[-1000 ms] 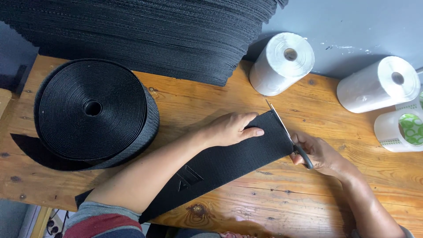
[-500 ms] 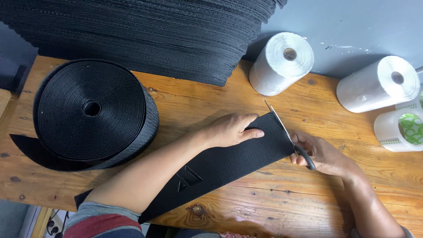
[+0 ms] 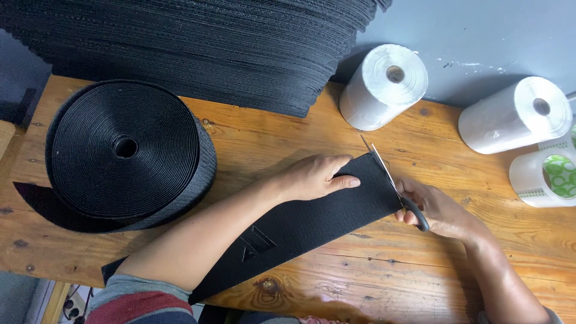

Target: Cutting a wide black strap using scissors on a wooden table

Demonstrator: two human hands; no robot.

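A wide black strap (image 3: 324, 219) lies diagonally across the wooden table (image 3: 288, 138), running off the near edge. My left hand (image 3: 315, 177) presses flat on its far end. My right hand (image 3: 435, 207) grips black-handled scissors (image 3: 393, 183), whose blades lie along the strap's right end edge with the tips pointing away from me. A large coiled roll of the same black strap (image 3: 123, 153) lies flat at the left, with a loose tail under it.
A tall stack of black cut pieces (image 3: 198, 48) fills the back of the table. Two white rolls (image 3: 384, 87) (image 3: 516, 114) lie at the back right. A clear tape roll with a green core (image 3: 543, 177) sits at the right edge.
The scissors and my right hand have shifted slightly along the strap's end. My left hand stays pressed on the strap.
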